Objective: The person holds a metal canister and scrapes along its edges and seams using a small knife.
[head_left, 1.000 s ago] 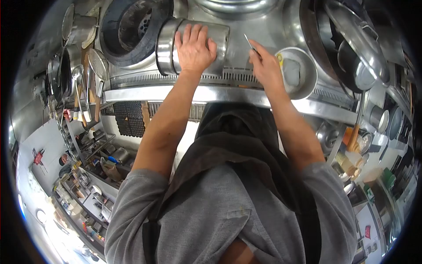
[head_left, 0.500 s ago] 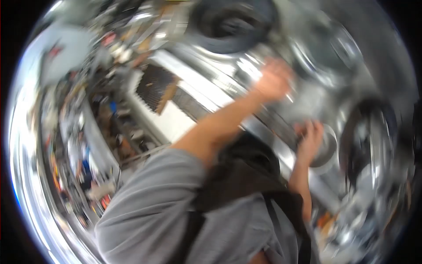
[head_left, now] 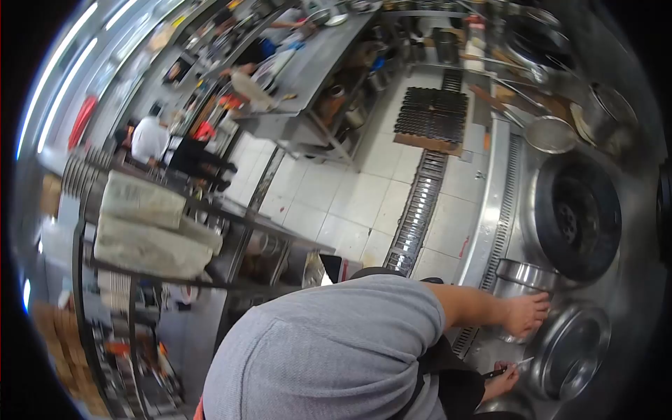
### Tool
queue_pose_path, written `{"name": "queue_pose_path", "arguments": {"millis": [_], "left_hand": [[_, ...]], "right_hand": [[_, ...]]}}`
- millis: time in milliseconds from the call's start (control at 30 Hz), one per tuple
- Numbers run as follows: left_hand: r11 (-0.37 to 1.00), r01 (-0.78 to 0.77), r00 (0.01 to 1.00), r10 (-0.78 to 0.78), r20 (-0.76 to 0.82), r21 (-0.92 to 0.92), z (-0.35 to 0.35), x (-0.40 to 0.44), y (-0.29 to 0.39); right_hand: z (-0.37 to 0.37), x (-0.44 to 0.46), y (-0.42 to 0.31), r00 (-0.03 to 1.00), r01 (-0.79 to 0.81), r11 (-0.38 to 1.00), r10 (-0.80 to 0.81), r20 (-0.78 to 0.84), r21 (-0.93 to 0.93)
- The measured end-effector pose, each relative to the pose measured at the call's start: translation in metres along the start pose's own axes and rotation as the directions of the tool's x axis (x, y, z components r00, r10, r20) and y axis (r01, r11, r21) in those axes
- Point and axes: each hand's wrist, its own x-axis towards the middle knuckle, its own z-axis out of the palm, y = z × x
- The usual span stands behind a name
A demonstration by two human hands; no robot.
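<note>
My left hand (head_left: 528, 315) reaches over the steel stove top, fingers stretched out and apart, with nothing visible in them. It lies just below a shiny steel pot (head_left: 526, 274) and left of a wide round steel lid or pan (head_left: 575, 350). Lower down, my right hand (head_left: 500, 382) is closed around a small tool with a black handle and a thin pale tip (head_left: 519, 363); its exact kind is unclear. That tip points toward the round steel piece. Part of another round steel vessel (head_left: 507, 406) shows below my right hand.
A large black wok-like round (head_left: 574, 217) sits on the stove, with a strainer (head_left: 551, 134) beyond it. Along the front edge runs a slotted drain (head_left: 505, 189). Black mats (head_left: 430, 115) and a floor grate (head_left: 418, 213) lie on the tiles. People work at the far counters.
The view has swung round and sharpened, now showing more of the kitchen aisle. My left hand has come down beside the steel pot. Both hands now appear lower and farther right in view.
</note>
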Motion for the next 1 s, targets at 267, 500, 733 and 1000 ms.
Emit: {"name": "queue_pose_path", "arguments": {"millis": [267,500,733,1000], "left_hand": [[0.997,0.069,0.98,-0.061,-0.188,0.032,0.002,-0.014,0.0],[0.997,0.065,0.979,-0.058,-0.193,0.03,0.0,-0.014,0.0],[0.98,0.177,0.933,-0.137,-0.332,0.092,-0.007,-0.024,0.021],[0.996,0.072,0.961,-0.056,-0.27,0.05,-0.015,-0.026,-0.001]], "right_hand": [[0.024,0.017,-0.045,0.984,0.024,0.997,-0.01,0.178,-0.075],[0.026,0.064,-0.022,0.963,0.135,0.987,-0.109,0.248,-0.091],[0.013,0.048,-0.028,0.968,0.122,0.982,-0.085,0.238,-0.143],[0.005,0.024,0.002,0.954,0.074,0.987,-0.029,0.299,-0.142]]}}
